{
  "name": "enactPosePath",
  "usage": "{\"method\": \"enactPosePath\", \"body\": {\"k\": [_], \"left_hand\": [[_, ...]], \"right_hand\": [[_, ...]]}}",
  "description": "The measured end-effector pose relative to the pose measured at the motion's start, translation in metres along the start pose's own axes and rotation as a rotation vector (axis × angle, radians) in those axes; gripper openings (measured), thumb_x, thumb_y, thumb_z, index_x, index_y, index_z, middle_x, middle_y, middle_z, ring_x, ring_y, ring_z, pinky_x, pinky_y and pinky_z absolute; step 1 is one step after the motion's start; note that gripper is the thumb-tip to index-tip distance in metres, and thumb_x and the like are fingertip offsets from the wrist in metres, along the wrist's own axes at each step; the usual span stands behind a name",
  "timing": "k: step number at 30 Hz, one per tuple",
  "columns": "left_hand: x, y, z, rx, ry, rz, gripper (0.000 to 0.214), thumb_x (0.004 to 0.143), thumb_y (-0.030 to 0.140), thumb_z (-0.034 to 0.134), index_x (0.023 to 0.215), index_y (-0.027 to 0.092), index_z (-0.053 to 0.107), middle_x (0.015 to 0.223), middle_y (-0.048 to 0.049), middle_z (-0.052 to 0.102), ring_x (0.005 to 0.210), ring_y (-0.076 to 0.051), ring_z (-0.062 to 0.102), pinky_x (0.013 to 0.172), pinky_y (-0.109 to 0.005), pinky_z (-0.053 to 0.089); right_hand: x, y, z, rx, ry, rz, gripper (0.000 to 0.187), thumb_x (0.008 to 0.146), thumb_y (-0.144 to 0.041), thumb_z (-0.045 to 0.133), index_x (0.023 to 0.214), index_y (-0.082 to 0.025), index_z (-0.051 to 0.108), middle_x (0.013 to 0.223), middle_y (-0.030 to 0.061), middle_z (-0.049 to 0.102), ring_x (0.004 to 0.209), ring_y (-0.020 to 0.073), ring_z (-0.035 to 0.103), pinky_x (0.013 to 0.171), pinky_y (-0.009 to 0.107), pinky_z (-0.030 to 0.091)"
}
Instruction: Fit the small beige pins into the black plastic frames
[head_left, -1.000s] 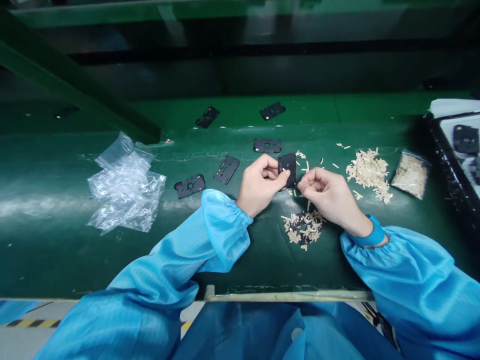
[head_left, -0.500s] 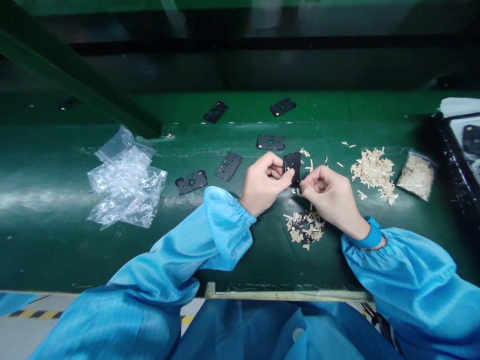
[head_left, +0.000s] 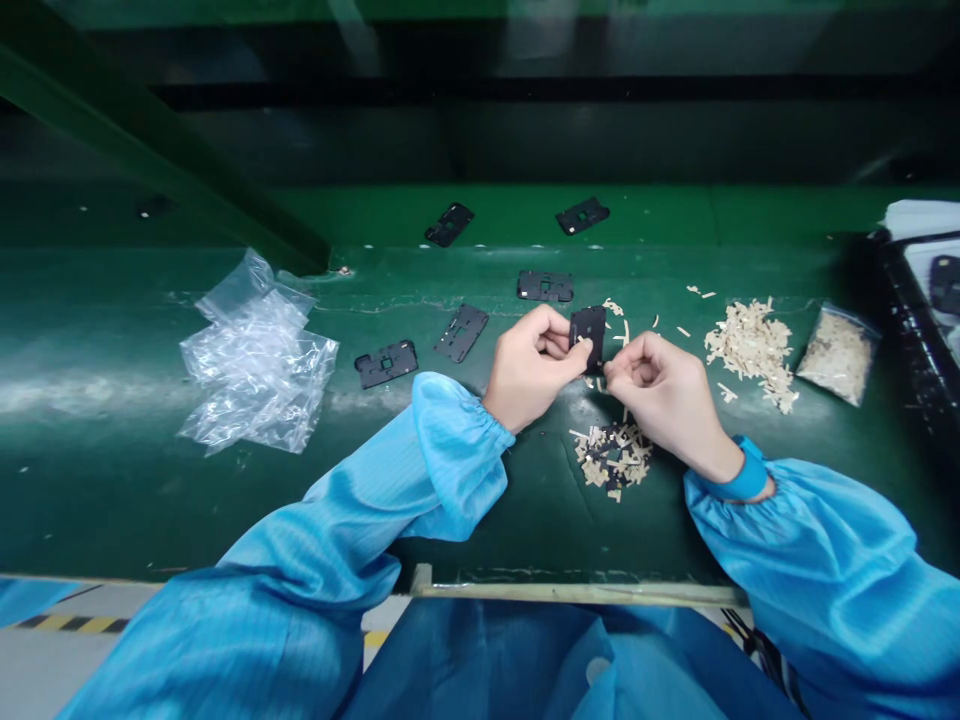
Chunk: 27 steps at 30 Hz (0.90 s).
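Observation:
My left hand [head_left: 534, 368] holds a small black plate with cut-outs [head_left: 589, 335] by its left side, fingers curled against it. My right hand [head_left: 660, 395] is at the plate's lower edge with its fingertips pinched together. Whether a small strip lies between them is too small to see. Just below my hands is a small pile of beige strips mixed with dark bits [head_left: 611, 458]. More beige strips [head_left: 616, 322] lie scattered beside the plate. Both sleeves are blue.
The green belt [head_left: 225, 500] carries several similar black plates [head_left: 461, 333], a crumpled clear plastic bag [head_left: 255, 355], a large heap of beige strips [head_left: 752, 350], and a small bag of strips [head_left: 838, 355]. A black tray [head_left: 911, 320] sits at the right. A pale rail [head_left: 577, 592] runs along the near edge.
The plates and strip heaps on the belt sit further right in the picture. My hands and the held plate have also shifted slightly right, and the grip looks unchanged.

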<state>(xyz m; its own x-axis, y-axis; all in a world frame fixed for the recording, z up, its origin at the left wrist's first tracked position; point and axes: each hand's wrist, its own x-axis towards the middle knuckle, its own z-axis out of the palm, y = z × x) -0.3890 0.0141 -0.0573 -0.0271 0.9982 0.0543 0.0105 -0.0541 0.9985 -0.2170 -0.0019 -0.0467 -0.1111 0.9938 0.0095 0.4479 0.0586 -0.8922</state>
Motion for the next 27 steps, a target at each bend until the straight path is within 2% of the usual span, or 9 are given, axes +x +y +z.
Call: {"method": "enactPosePath", "body": {"k": [12, 20, 27], "left_hand": [[0.0002, 0.0005, 0.0005, -0.014, -0.005, -0.023, 0.024, 0.074, 0.019, 0.076, 0.073, 0.019, 0.052, 0.063, 0.0056, 0.056, 0.056, -0.008, 0.055, 0.055, -0.02, 0.045], [0.0018, 0.0039, -0.0004, -0.048, -0.023, -0.034, 0.026, 0.075, 0.022, 0.077, 0.073, 0.019, 0.051, 0.061, 0.0062, 0.055, 0.054, -0.006, 0.054, 0.053, -0.019, 0.045], [0.0016, 0.0027, -0.0009, -0.089, -0.053, -0.047, 0.028, 0.076, 0.027, 0.078, 0.075, 0.019, 0.051, 0.063, 0.0056, 0.056, 0.055, -0.008, 0.056, 0.054, -0.021, 0.049]], "right_hand": [[-0.0005, -0.0026, -0.0013, -0.001, -0.026, 0.001, 0.01, 0.079, -0.021, 0.067, 0.074, -0.019, 0.058, 0.061, -0.0027, 0.055, 0.053, 0.0099, 0.045, 0.049, 0.025, 0.036], [0.003, -0.0036, -0.0035, 0.107, -0.069, 0.099, 0.016, 0.082, -0.03, 0.072, 0.076, -0.019, 0.061, 0.062, -0.0023, 0.055, 0.051, 0.0092, 0.043, 0.046, 0.024, 0.034], [0.0057, -0.0077, -0.0048, 0.117, -0.062, 0.134, 0.017, 0.08, -0.03, 0.072, 0.074, -0.018, 0.061, 0.063, -0.0011, 0.057, 0.053, 0.0098, 0.045, 0.047, 0.024, 0.036]]}}
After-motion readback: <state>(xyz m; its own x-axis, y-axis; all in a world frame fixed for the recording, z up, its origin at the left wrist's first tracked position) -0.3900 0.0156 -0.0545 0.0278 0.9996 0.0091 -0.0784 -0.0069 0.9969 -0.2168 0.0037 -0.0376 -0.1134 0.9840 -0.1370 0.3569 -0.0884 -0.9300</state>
